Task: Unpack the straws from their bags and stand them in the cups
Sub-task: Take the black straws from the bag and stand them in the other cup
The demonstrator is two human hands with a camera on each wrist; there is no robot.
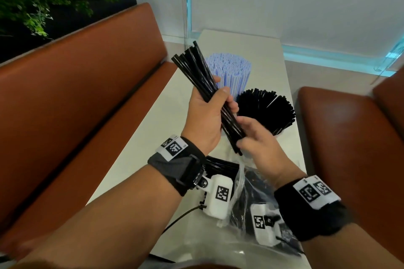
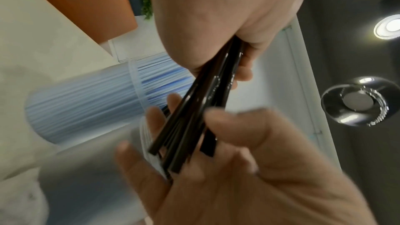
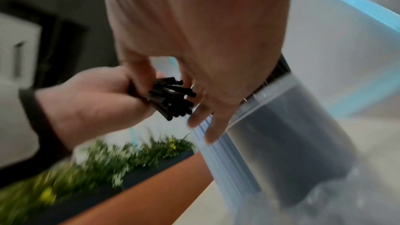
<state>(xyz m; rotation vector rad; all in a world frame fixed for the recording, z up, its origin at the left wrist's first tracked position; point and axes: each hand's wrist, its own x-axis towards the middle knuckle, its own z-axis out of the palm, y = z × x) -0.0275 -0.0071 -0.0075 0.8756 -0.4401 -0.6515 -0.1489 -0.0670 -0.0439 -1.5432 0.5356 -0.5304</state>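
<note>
Two forearms are filling the bottom of the head view, and each one is wearing one dark wrist band with a white camera box. Under them, one clear plastic bag [image 1: 241, 183] is lying on the pale table [image 1: 271, 59], with more black straws inside it. The left hand [image 1: 204, 116] is gripping one bundle of black straws [image 1: 205, 87] around its middle, with the thumb wrapped over the front; the bundle is tilting up and to the left, above the table. The right hand [image 1: 260, 137] is meeting the lower ends of this bundle, its fingers curling loosely around them. I cannot count the straws in the bundle. Behind the hands, two clear cups are standing on the table, just beside each other. One cup of blue-white straws [image 1: 231, 72] is standing farther away, and one cup of black straws [image 1: 267, 109] is standing nearer, on the right. Two brown benches are lying along both sides of the table.
</note>
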